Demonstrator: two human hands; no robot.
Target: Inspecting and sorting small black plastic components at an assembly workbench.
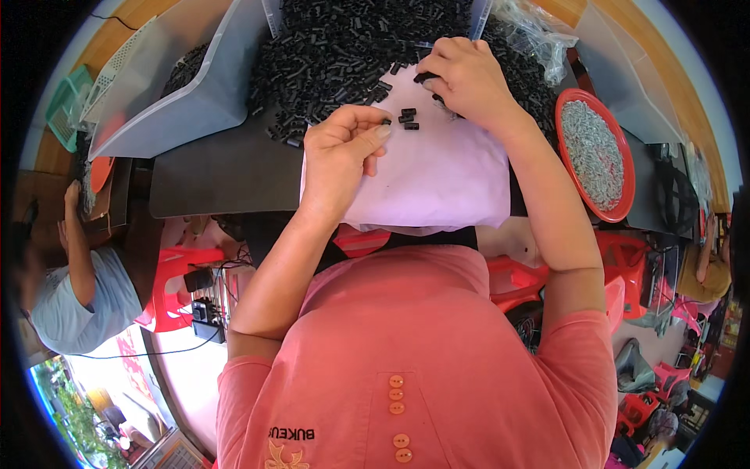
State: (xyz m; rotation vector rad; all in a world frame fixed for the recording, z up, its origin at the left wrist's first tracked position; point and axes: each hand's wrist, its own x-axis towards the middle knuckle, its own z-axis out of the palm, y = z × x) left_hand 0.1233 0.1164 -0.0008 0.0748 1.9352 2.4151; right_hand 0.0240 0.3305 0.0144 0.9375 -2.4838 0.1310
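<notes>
My left hand is closed, its thumb and forefinger pinching a small black piece that mostly hides behind the fingertips. To the right and farther off, my right hand curls its fingers around short black tube-like pieces at the edge of the heap. Between the hands, a few loose black tube pieces lie on a pale pinkish cloth. Beyond them spreads a large heap of the same black pieces.
A red oval tray of small silvery metal parts stands at the right. Translucent plastic bins flank the heap, and crumpled clear plastic lies at back right. Other people sit at both sides.
</notes>
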